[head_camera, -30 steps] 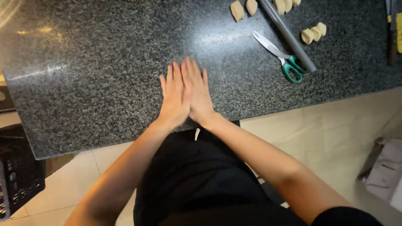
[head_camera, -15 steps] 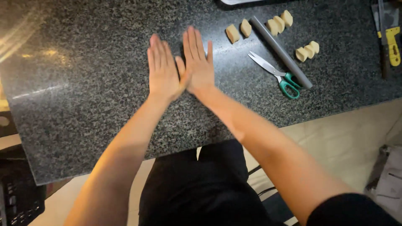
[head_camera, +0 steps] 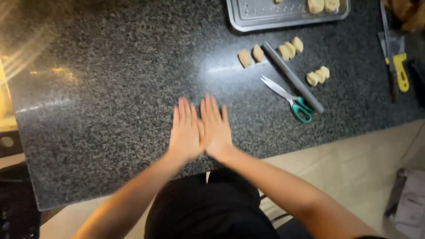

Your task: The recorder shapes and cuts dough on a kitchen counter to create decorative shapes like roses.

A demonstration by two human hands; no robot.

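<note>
My left hand and my right hand lie flat, palms down, side by side on the dark speckled granite counter, thumbs touching. Both hold nothing; whether anything is under the palms is hidden. To the right, beyond my right hand, lie green-handled scissors and a grey rod. Small cut dough pieces sit beside the rod, with more dough pieces and another cluster of dough pieces on its far side.
A metal baking tray with shaped dough stands at the counter's far edge. A yellow-handled tool lies at the right. The counter's near edge runs just below my wrists, with tiled floor beneath.
My hands, pressed together flat, slid forward across the counter and have now come back toward the near edge. The view shifted, bringing the tray into sight.
</note>
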